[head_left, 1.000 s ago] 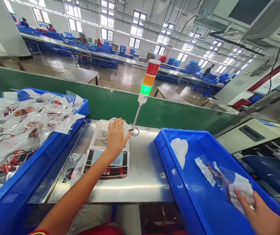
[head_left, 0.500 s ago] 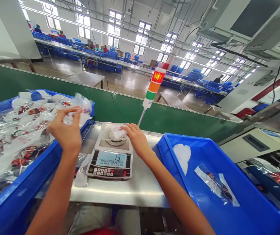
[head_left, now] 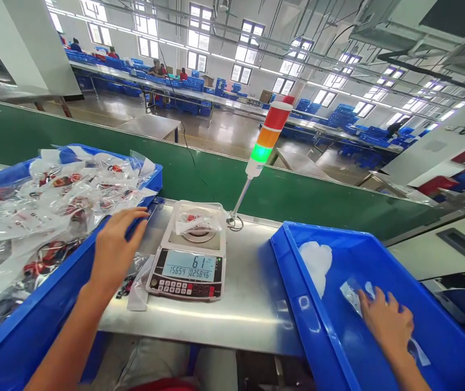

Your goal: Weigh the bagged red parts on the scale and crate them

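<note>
The scale (head_left: 185, 277) now reads 61 rather than the earlier 13, and the right hand (head_left: 387, 320) has been moved from the pan into the right crate (head_left: 309, 320), where it is laid open, fingers spread, on a clear bag (head_left: 352, 293). A white wad (head_left: 317, 266) is also held in that crate. The left hand (head_left: 116, 247) is kept open, fingers together, at the rim of the left crate (head_left: 49, 288), which is heaped with bagged red-and-black items (head_left: 65, 201). A bag (head_left: 197, 220) lies on the pan, a loose bag (head_left: 137, 285) is just beside the scale, and a stack light (head_left: 265, 136) stands behind.
</note>
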